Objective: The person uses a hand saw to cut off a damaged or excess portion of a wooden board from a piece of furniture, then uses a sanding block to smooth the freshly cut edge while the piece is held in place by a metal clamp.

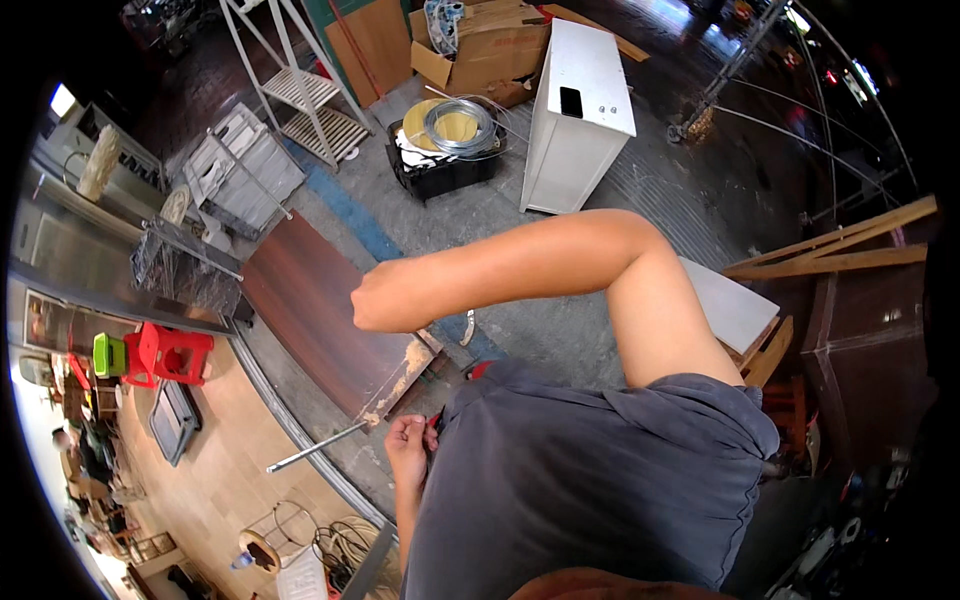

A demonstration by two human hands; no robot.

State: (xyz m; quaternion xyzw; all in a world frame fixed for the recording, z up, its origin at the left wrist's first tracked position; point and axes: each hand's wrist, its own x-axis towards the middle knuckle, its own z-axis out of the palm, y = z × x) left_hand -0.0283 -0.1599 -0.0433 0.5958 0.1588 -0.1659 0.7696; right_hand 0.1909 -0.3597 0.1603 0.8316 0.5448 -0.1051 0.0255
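We are seeing a brown board (318, 300) lying on the grey floor (430, 228), close to the metal sill (276, 400) that is bounding the floor's left edge. Our right hand (385, 298) is hovering by the board's right long edge, looking balled, but its fingers are facing away, so we cannot tell whether it is holding anything. Our left hand (406, 447) is hanging beyond the near short edge, its fingers curling narrowly beside a small red thing (434, 424); we cannot tell if it is gripping that. The near edge is showing pale, rough patches, so we are judging it unfinished, though how much is done or left is staying unclear. A metal rod (315, 448) is crowding the near left corner. To the right, past the blue stripe (345, 207), more room for moving is opening toward the white cabinet (572, 160)
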